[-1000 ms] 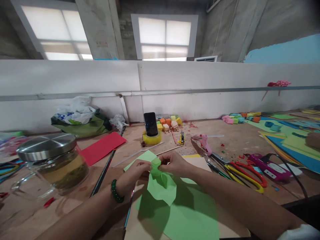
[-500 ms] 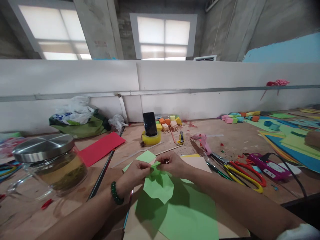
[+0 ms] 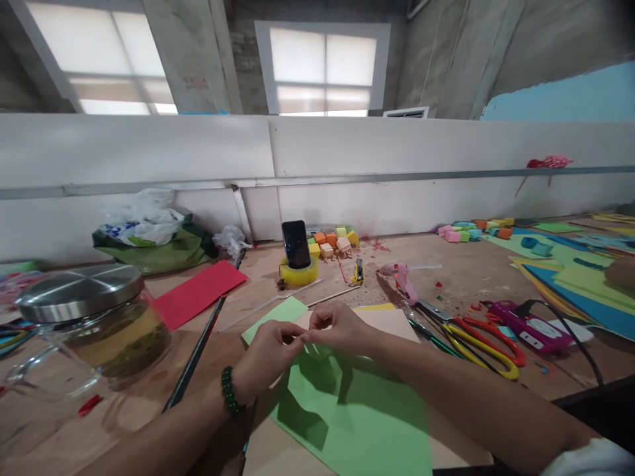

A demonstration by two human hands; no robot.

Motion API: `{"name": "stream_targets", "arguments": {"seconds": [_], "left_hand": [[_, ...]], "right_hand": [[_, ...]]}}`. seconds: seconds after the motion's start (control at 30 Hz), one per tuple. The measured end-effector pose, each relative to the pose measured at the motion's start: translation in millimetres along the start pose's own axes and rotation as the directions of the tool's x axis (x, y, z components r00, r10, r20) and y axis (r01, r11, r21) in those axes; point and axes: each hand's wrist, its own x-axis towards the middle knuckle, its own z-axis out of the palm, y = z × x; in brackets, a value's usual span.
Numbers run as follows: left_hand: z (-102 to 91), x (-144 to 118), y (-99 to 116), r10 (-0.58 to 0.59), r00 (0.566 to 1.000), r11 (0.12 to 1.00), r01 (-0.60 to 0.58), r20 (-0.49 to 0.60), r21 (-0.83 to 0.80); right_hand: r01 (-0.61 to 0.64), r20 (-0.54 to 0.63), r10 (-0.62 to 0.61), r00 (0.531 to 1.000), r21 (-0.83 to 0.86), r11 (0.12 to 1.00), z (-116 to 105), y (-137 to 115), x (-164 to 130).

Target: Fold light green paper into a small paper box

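Observation:
My left hand [image 3: 274,348] and my right hand [image 3: 338,328] meet fingertip to fingertip, both pinching a small piece of light green paper [image 3: 317,360]. Most of the piece hangs below the fingers, and its pinched top is hidden by them. A dark green bead bracelet [image 3: 231,391] circles my left wrist. Underneath lies a larger green paper sheet [image 3: 377,416], with shadows of the hands on it. That sheet rests on beige paper [image 3: 459,446]. A light green corner of paper [image 3: 278,314] shows beyond my left hand.
A lidded glass teapot [image 3: 99,330] and red paper [image 3: 198,291] are on the left. A phone [image 3: 296,244] leans on a yellow tape roll [image 3: 298,272]. To the right lie a pink glue gun [image 3: 405,283], scissors [image 3: 483,344] and a purple power strip [image 3: 530,327]. Small paper cubes [image 3: 342,244] sit behind.
My hands have drawn together at the top of the green piece. The piece has turned and now hangs mostly beneath my fingers, less spread toward me. The view has shifted slightly.

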Motion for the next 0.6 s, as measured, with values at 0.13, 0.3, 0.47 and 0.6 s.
{"name": "stream_targets", "arguments": {"seconds": [0.13,0.3,0.47,0.6], "left_hand": [[-0.9,-4.3,7.7,-0.007,0.999,0.999,0.005,0.049,0.037],[-2.4,-3.6,9.6,-0.047,0.995,0.999,0.049,0.083,-0.015],[-5.0,-1.9,6.5,-0.075,0.988,0.976,0.101,0.136,-0.194],[-6.0,-3.7,6.9,-0.133,0.95,0.822,0.264,0.282,-0.505]], "right_hand": [[-0.054,0.013,0.055,0.998,-0.053,0.997,0.6,2.7,0.7],[0.039,-0.01,-0.041,0.999,-0.179,0.983,-0.7,2.0,1.5],[0.276,0.061,-0.283,0.957,-0.487,0.829,-1.9,0.6,-1.7],[0.455,0.126,-0.466,0.876,-0.536,0.711,-4.6,1.1,-4.0]]}}
